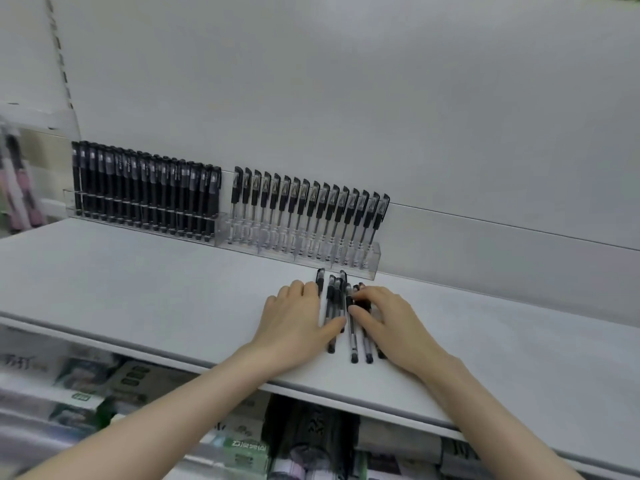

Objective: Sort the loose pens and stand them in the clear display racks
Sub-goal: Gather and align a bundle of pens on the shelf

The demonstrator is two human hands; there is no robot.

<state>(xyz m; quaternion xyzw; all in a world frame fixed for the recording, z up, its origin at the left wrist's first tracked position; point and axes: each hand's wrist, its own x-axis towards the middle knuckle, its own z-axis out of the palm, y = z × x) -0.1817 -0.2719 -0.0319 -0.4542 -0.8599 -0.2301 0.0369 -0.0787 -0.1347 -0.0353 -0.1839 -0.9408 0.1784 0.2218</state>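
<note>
Several loose black-capped pens (333, 306) with clear barrels lie side by side on the white shelf (138, 289), caps pointing to the back. My left hand (294, 318) rests flat on their left side, thumb against the barrels. My right hand (384, 318) lies over the right-hand pens, with its fingertips and thumb touching the caps. Just behind stands a clear display rack (371, 269) with a row of matching pens upright. A second clear rack (71, 204) to its left holds dark-barrelled pens.
The shelf's front edge (207, 367) runs under my forearms. Below it, a lower shelf holds boxed goods (86, 375) and dark packets (308, 431). Pink and white items (17, 188) hang at the far left. A white back panel (346, 98) rises behind the racks.
</note>
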